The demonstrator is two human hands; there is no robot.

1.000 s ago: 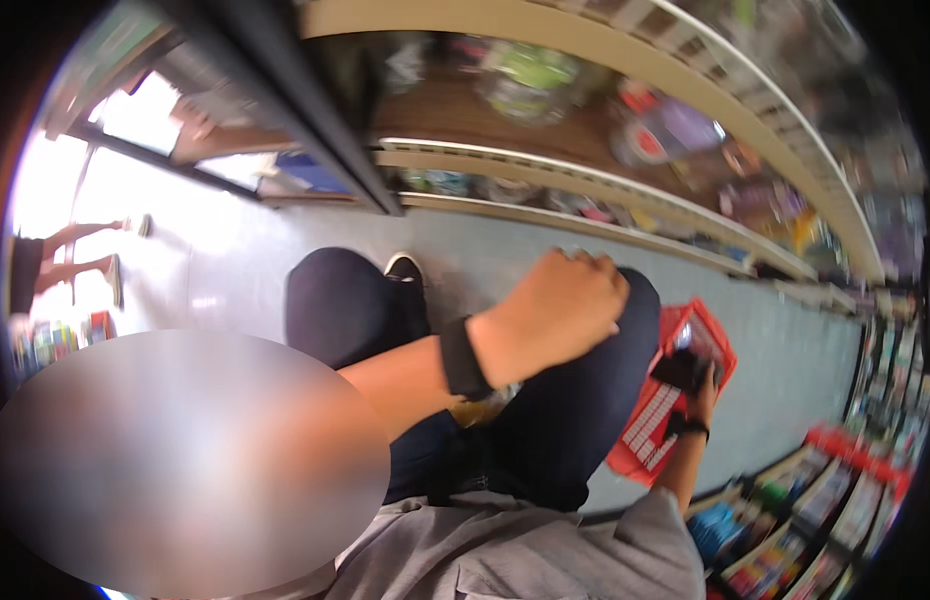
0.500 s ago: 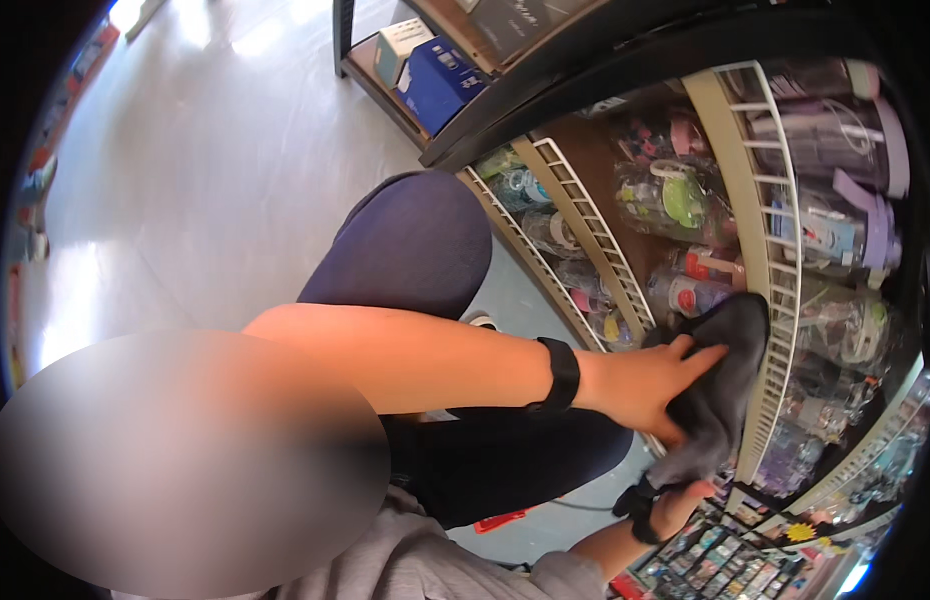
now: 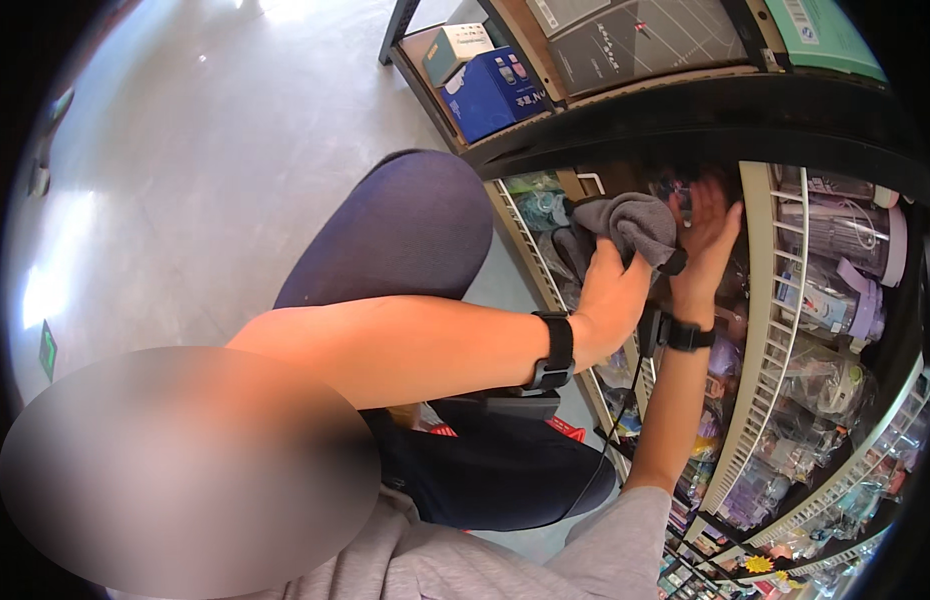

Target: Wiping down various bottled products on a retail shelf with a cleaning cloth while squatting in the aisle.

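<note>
Clutching grey cloth (image 3: 633,222), the left hand (image 3: 613,303) is beside the outspread right hand (image 3: 707,245), near a shelf (image 3: 756,330) holding bottles (image 3: 843,238)

Two bare hands (image 3: 607,310) (image 3: 707,248), one bunched grey cloth (image 3: 627,222), two black wrist straps (image 3: 555,350) (image 3: 689,334) and one blue cardboard box (image 3: 490,100) appear.

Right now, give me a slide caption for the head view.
Left hand gripping a gray cloth, right hand spread open beside it, at shelves of bottles.

A grey cloth (image 3: 630,222), crumpled and bunched, is held in the left hand (image 3: 613,298)
</note>
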